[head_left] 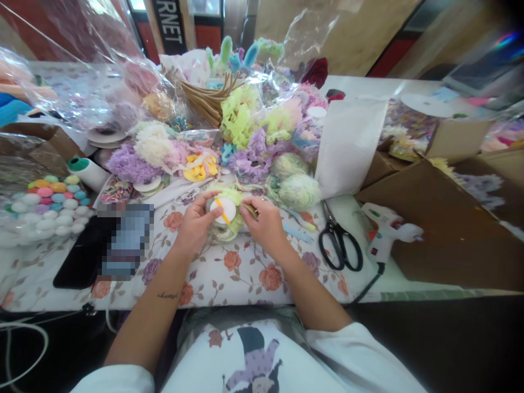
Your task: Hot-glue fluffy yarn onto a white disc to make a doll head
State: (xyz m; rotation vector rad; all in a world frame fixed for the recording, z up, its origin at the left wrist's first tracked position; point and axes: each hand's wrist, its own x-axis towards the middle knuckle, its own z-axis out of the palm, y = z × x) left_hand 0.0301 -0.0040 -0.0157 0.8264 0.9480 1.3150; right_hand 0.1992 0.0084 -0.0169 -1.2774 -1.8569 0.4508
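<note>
Floral cloth (245, 289) lies below; our left hand (197, 219) grips a white disc (230, 209) against pale-green frill (234, 194), our right hand (265, 222) pinches an olive strip (250, 209) beside it. We're apparently arranging the frill; next needs steady holding.

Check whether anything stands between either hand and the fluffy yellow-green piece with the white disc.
Nothing visible does. The left hand holds the fluffy piece, thumb on its white disc; the right hand is at its right edge. The scissors and glue gun lie off to the right.
</note>
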